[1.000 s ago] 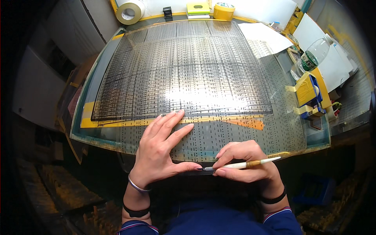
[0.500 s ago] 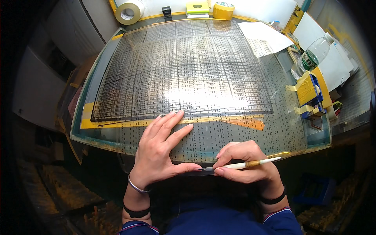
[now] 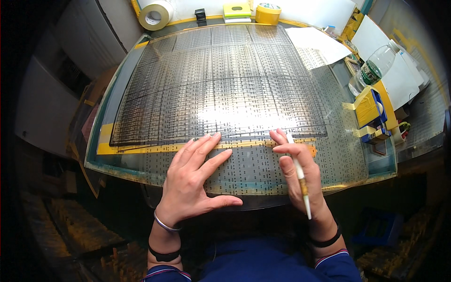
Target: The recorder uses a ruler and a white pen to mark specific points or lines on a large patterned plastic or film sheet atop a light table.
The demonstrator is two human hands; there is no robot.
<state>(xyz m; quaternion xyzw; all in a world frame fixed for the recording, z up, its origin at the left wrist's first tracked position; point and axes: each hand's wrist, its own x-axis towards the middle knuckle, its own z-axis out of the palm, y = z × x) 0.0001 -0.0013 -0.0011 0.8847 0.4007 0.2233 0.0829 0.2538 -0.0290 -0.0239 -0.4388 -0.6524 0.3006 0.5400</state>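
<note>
My left hand lies with its fingers spread on a clear film printed with rows of small black dots. Its thumb points right, along the near edge. In my right hand is a slim white craft knife with a yellowish band; its tail slants down toward me and its tip is hidden. That hand hovers over or rests on the film's right part; which, I cannot tell. Beneath the film lies a sheet with a dense black grid, bordered by yellow tape along its near side.
The glass-topped table has a greenish rim. On the right are a yellow-and-blue tape dispenser, a plastic bottle and white paper. A tape roll, a yellow-green box and a yellow tub stand at the back.
My right hand has moved from beside my left thumb, up and to the right. The craft knife has swung from nearly level to steep. My left hand stays in place.
</note>
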